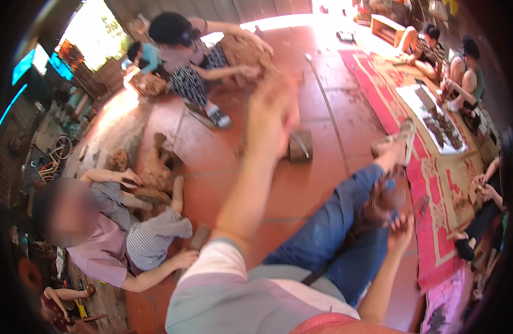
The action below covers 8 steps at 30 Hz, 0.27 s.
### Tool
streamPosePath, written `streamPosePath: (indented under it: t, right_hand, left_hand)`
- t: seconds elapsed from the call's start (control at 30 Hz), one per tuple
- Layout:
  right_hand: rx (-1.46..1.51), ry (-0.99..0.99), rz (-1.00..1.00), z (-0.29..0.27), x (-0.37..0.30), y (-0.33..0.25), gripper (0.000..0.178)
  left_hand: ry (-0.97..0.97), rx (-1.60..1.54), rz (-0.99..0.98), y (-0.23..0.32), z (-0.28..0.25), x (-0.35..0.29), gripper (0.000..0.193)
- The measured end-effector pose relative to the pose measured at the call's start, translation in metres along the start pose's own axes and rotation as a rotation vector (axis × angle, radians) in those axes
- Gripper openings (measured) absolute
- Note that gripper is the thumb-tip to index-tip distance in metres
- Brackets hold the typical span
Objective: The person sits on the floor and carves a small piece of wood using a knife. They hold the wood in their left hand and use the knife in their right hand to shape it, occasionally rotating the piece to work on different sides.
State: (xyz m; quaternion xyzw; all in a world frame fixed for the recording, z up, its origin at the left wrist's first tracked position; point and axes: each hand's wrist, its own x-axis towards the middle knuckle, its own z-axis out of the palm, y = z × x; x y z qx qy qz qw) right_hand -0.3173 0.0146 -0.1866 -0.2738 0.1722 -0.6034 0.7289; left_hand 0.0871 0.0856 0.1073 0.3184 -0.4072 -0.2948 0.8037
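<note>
My left arm reaches forward, and my left hand (274, 108) is raised above the tiled floor, its fingers smeared by motion. Below and beside it sits a dark square block (305, 139) with a thin, shiny metal tool (299, 143) lying slanted across it. Between my blue-trousered legs rests a reddish-brown carved piece (385, 201), its shape partly hidden. My right hand (401, 235) is beside its near edge, with the fingers curled; what they hold, if anything, does not show clearly.
A person at left (89, 222) works with a brown carving (156, 172); another bends over a larger carving (242, 53) ahead. On the right, a red and tan mat (429, 217) carries a white board (404, 97) with dark pieces. Several more people sit along the mat.
</note>
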Motion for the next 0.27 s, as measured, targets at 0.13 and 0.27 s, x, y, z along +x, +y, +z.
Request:
streamPosePath:
  t: [0.13,0.27]
  right_hand:
    - [-0.004,0.319,0.051,0.047,0.010,0.033,0.028]
    - [-0.044,0.166,0.034,0.050,0.001,0.046,0.030]
  left_hand:
    - [-0.355,-0.178,0.067,0.056,0.012,0.046,0.046]
    - [-0.514,-0.143,0.246,0.105,0.037,0.040,0.073]
